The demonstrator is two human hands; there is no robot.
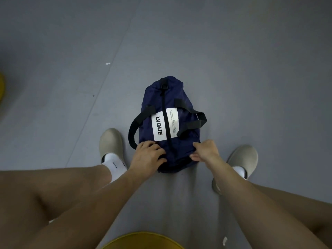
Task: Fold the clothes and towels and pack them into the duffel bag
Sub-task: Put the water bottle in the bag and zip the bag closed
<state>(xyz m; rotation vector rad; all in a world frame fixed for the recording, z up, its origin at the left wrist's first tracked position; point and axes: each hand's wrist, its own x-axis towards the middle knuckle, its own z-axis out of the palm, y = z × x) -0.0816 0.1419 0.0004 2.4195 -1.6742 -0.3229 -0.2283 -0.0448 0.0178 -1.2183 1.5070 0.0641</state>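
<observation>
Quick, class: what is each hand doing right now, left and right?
Left hand: grips the near end of the duffel bag, fingers curled.
Right hand: pinches the fabric at the same end.

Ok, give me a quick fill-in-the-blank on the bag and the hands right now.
The duffel bag lies on the grey ____.
Its white label reads ____.
Its carry handles are ____ in colour.
The left hand and the right hand both touch the ____, at its near end.
Missing words: floor; LVQUE; black; bag.
</observation>
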